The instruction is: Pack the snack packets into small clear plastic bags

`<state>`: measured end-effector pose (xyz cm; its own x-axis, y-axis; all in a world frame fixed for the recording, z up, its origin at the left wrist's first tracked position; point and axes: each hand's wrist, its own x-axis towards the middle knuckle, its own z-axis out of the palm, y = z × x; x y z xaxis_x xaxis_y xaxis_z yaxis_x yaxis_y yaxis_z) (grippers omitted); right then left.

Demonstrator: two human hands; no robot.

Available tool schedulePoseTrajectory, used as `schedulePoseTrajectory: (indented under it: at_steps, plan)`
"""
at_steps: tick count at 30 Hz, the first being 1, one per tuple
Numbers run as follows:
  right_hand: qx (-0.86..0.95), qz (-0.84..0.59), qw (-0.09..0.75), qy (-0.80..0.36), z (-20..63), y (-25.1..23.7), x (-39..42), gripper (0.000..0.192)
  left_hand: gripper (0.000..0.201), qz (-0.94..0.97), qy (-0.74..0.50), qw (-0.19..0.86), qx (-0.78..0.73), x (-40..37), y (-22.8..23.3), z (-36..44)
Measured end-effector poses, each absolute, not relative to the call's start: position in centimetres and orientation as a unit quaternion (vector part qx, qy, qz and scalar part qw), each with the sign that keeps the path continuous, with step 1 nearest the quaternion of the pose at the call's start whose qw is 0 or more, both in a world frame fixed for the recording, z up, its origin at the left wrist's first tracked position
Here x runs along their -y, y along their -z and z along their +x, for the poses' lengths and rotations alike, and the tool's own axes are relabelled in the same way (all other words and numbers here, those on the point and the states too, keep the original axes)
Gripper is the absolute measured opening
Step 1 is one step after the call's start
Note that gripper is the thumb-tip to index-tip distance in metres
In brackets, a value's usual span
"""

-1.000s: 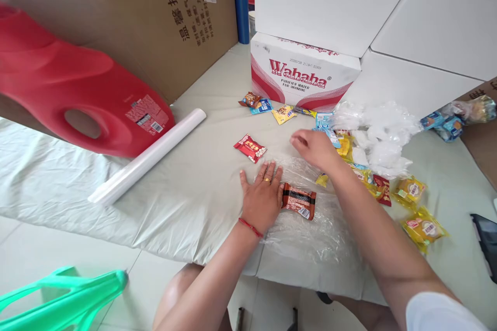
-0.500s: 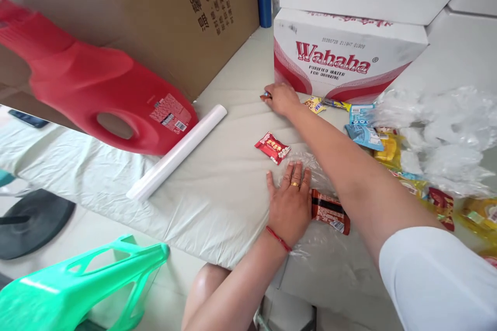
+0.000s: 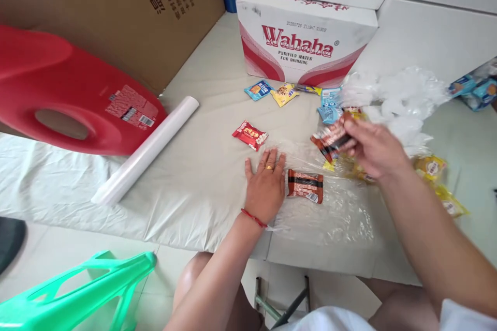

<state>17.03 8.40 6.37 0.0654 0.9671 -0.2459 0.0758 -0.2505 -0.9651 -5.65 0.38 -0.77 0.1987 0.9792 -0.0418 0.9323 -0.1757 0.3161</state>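
My left hand (image 3: 266, 186) lies flat on the cloth-covered table with its fingers spread, at the edge of a clear plastic bag (image 3: 334, 222). A brown snack packet (image 3: 305, 186) rests on the bag just right of it, and a red packet (image 3: 250, 135) lies beyond its fingertips. My right hand (image 3: 376, 147) is raised over the right side, its fingers closed on another brown snack packet (image 3: 336, 137), somewhat blurred. By the box, a blue packet (image 3: 258, 90) and a yellow packet (image 3: 285, 94) lie side by side, with more blue packets (image 3: 330, 113) to their right.
A white and red Wahaha water box (image 3: 303, 44) stands at the back. Crumpled clear plastic (image 3: 399, 98) and yellow packets (image 3: 430, 167) lie at right. Leftward are a white roll (image 3: 147, 150), a red jug (image 3: 81, 98) and a cardboard box (image 3: 186, 36). A green stool (image 3: 85, 289) stands below.
My right hand has moved from the box front back to the right and now holds a brown packet. The blue packet shows where that hand was. My left hand stays on the table.
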Motion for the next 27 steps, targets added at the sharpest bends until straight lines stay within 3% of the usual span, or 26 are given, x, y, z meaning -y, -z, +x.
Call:
schedulePoseTrajectory:
  at_steps: [4,7,10,13,16,20,24,27]
  plan:
    - [0.263,-0.578,0.416,-0.651,16.4,-3.0,-0.7,0.04,0.053,0.757,-0.076,0.144,-0.633,-0.6,0.6,-5.3]
    - [0.237,-0.577,0.431,-0.652,14.4,-1.1,1.9,0.048,0.053,0.76,-0.068,0.143,-0.631,-0.7,0.6,-5.3]
    - [0.362,-0.633,0.359,-0.582,13.9,-0.6,2.8,0.042,0.054,0.763,-0.062,0.141,-0.627,-0.7,0.6,-5.3]
    - [0.542,-0.702,0.264,-0.379,14.9,-1.3,3.2,0.036,0.056,0.764,-0.059,0.146,-0.625,-0.7,0.6,-5.3]
    - [0.652,-0.679,0.27,-0.201,15.4,-2.4,3.5,0.037,0.056,0.764,-0.066,0.152,-0.623,-0.7,0.6,-5.4]
    - [0.774,-0.553,0.239,-0.196,14.4,-2.8,2.9,0.055,0.058,0.761,-0.078,0.16,-0.624,-0.7,0.8,-5.7]
    - [0.808,-0.501,0.202,-0.235,13.7,-1.5,2.1,0.045,0.06,0.763,-0.085,0.152,-0.623,-0.6,0.9,-6.0]
    - [0.809,-0.5,0.196,-0.237,14.2,-1.2,2.2,0.048,0.06,0.762,-0.094,0.159,-0.621,-0.5,0.7,-6.2]
